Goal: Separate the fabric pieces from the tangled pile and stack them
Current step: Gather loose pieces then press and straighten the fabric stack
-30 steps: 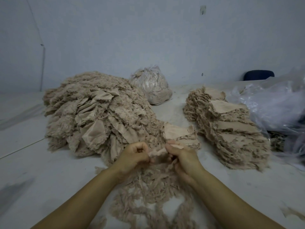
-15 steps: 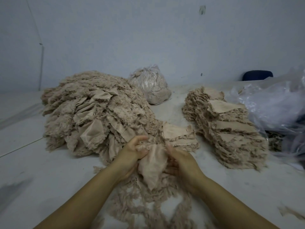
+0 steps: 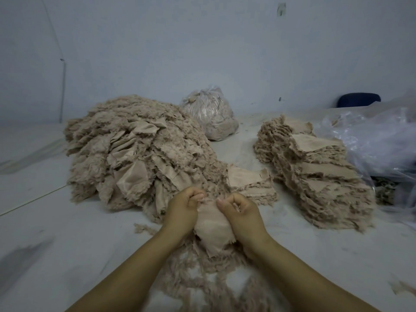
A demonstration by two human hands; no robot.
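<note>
A beige fabric piece [image 3: 212, 228] with frayed edges hangs between my hands. My left hand [image 3: 183, 210] pinches its upper left edge and my right hand [image 3: 242, 212] pinches its upper right edge. Behind them spreads the big tangled pile [image 3: 135, 154] of the same beige fabric. A small flat stack [image 3: 249, 181] lies just beyond my right hand. A taller, leaning stack [image 3: 315, 172] stands further right. Loose frayed threads [image 3: 202, 278] lie under my wrists.
A clear bag stuffed with beige scraps [image 3: 210, 115] sits at the back against the wall. Crumpled clear plastic sheeting [image 3: 378, 140] covers the right side, with a dark blue chair back [image 3: 359, 102] behind it. The white table top [image 3: 56, 233] shows at the left.
The fabric piece, first bunched small between my fingers, has been drawn out and now hangs flat between both hands. My hands have shifted slightly apart.
</note>
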